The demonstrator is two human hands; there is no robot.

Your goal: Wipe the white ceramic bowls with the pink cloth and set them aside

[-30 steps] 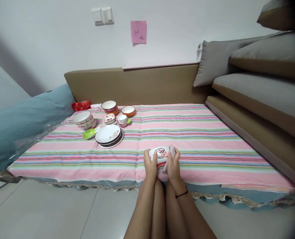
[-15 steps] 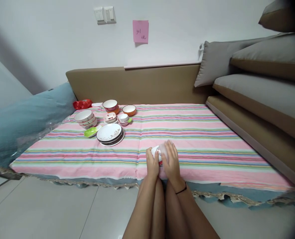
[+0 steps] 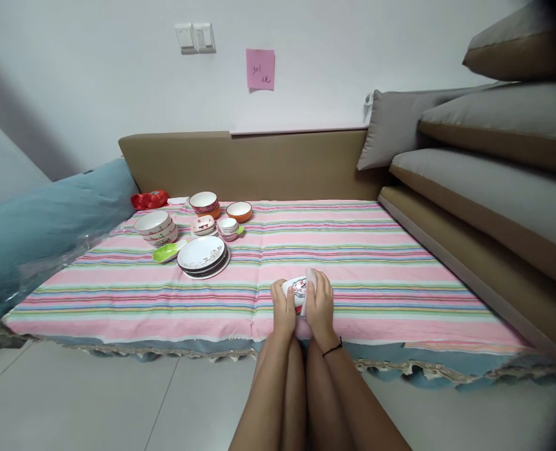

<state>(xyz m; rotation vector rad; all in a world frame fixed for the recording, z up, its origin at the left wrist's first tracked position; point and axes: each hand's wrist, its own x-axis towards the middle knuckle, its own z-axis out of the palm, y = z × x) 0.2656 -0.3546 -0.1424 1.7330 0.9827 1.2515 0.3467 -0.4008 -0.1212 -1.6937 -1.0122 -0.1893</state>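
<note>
The left hand (image 3: 283,305) grips a small patterned bowl (image 3: 295,288) above the striped bedcover (image 3: 353,250), while the right hand (image 3: 319,304) presses what looks like a pale cloth (image 3: 308,282) against it; wiping seems midway, with stacked plates (image 3: 201,257) and bowls (image 3: 156,227) waiting well apart

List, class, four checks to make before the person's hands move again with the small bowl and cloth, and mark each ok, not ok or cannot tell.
1. Left hand grips the small bowl: ok.
2. Right hand presses the cloth to the bowl: ok.
3. Bowl is over the striped cover, not past its edge: ok.
4. Bowl wiped clean all round: cannot tell, its far side is hidden.
5. Stack of plates lies apart from both hands: ok.
</note>
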